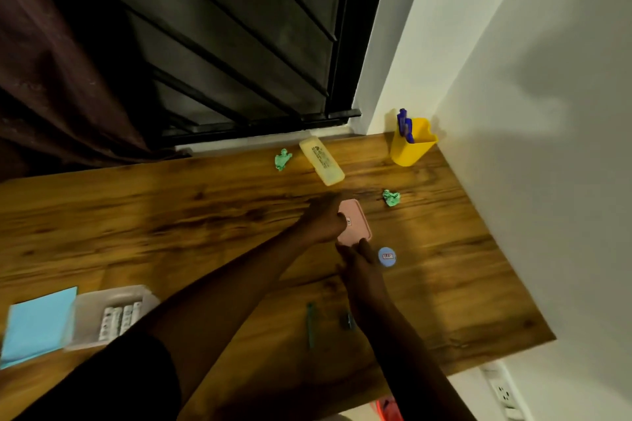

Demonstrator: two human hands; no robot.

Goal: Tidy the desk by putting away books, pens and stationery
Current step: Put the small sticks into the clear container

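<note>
A flat pink box point(355, 225) lies near the middle of the wooden desk point(171, 215). My left hand point(323, 219) grips its left edge, fingers curled over the rim. My right hand point(359, 267) touches the box's near end with its fingertips; the blur hides whether it grips. A small round blue lid or container point(387, 257) sits just right of my right hand. A green pen point(311, 323) and a dark small object point(348, 321) lie on the desk under my right forearm.
A yellow pen holder point(412, 143) with blue pens stands in the back right corner. A pale yellow case point(321, 165) and two crumpled green papers point(282, 158) point(391, 197) lie behind. A clear box of markers point(109, 316) and blue paper point(37, 325) are at the left.
</note>
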